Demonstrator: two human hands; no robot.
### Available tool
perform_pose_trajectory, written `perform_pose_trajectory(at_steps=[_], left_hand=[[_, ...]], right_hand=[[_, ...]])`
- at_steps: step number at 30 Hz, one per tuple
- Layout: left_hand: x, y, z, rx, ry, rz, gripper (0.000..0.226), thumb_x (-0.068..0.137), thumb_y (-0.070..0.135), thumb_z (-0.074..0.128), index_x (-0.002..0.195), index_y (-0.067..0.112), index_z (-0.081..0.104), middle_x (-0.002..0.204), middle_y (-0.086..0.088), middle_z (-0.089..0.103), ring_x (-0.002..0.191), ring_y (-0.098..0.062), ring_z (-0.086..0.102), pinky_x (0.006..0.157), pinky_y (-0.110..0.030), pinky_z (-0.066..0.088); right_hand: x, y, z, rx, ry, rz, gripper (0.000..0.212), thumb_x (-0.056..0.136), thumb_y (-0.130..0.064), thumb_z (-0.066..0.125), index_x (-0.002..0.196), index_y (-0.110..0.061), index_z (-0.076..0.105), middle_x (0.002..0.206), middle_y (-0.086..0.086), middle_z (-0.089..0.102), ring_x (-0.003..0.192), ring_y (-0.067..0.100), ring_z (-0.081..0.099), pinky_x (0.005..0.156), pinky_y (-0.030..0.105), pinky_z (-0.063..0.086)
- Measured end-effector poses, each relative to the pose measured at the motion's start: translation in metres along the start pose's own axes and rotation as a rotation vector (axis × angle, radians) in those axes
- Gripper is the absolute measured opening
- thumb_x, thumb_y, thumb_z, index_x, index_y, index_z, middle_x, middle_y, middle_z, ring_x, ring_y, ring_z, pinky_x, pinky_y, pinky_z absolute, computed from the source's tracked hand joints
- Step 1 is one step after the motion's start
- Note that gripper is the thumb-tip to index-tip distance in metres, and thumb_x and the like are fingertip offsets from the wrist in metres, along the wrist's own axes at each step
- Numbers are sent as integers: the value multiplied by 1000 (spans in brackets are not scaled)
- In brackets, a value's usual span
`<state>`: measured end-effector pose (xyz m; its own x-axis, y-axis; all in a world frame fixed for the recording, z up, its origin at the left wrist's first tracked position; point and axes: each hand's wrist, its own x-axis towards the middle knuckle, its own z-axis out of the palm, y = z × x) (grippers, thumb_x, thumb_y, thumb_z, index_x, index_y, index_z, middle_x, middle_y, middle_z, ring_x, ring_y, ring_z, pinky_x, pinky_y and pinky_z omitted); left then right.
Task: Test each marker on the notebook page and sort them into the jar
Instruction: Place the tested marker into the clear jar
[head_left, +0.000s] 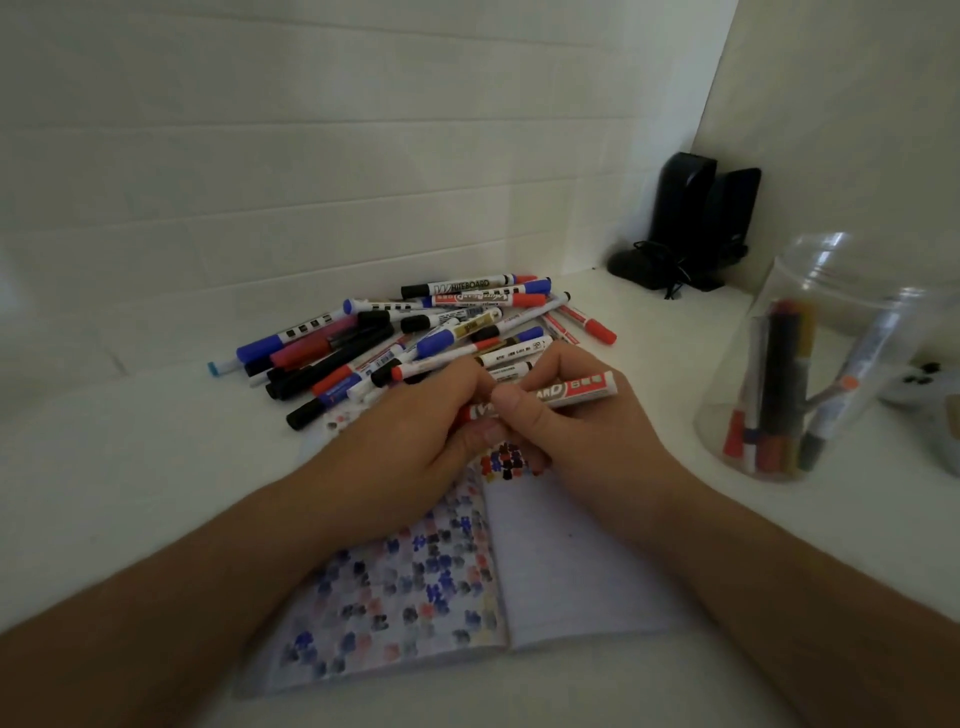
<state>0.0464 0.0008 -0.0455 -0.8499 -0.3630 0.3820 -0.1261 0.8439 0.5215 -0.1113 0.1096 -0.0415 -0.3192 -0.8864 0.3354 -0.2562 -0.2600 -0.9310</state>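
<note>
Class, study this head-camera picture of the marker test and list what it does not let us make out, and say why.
- The tip and cap end of the red whiteboard marker: head view, covered by the left hand and right hand.
- The count of markers in the jar: they overlap and are blurred.
- The notebook page's upper part: under both hands.
- The small object right of the jar: cut off by the frame edge.

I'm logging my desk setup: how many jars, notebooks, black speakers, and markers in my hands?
Clear jar: 1
Open notebook: 1
Black speakers: 2
Whiteboard marker, gripped by left hand and right hand: 1
Total: 5
</note>
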Motion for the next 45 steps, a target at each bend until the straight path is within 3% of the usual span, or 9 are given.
perform_pose_trajectory(at_steps=[5,11,16,25,31,35,42,45], left_hand=[[-3,2,0,-16,-40,20,25,103,51,38,103,29,50,77,8,61,68,-13,60,60,-34,48],[-5,4,2,-101,-75,1,31,102,58,39,104,30,51,84,-1,67,74,-22,66,63,-49,53],[-6,11,0,-117,-58,5,25,100,54,42,100,31,52,74,-1,62,62,-23,58,56,-47,49],[-6,16,-1,-80,-46,0,25,98,55,42,98,32,52,71,0,58,61,-22,56,54,-42,47],[-7,20,1,-115,-53,1,18,93,61,41,92,44,46,69,7,55,54,-12,49,46,-25,41],[-7,22,2,-119,-54,-9,12,93,61,41,91,50,45,73,5,56,56,-15,50,48,-25,42],[-3,17,6,-29,-16,14,21,99,56,39,102,36,46,71,5,58,54,-15,51,45,-25,39],[-3,14,4,-42,1,21,23,99,56,40,101,35,48,63,-1,54,54,-22,51,45,-35,41]], right_hand=[[-2,-5,-3,105,-83,48,19,91,-17,68,83,-5,56,67,9,68,53,18,60,50,25,50],[-8,-9,-11,127,-159,22,14,87,-20,69,80,-13,59,71,9,69,60,20,64,53,27,53],[-11,-14,-11,124,-170,24,20,89,-15,66,86,0,55,69,5,70,58,14,65,52,23,53],[-12,-14,-13,121,-178,16,15,88,-18,68,82,-8,58,73,9,72,61,18,65,54,26,53],[-12,-14,-16,89,-189,2,16,88,-19,68,81,-9,58,74,12,70,60,20,65,53,27,53],[-13,-13,-16,99,-190,28,16,88,-20,68,81,-11,58,74,11,70,61,20,65,54,27,53],[-6,-5,-7,128,-48,55,26,96,-1,63,75,-14,58,66,10,67,54,18,58,49,25,48],[-5,-4,-6,133,-74,59,25,96,-7,66,75,-20,62,69,9,69,57,19,60,51,26,49]])
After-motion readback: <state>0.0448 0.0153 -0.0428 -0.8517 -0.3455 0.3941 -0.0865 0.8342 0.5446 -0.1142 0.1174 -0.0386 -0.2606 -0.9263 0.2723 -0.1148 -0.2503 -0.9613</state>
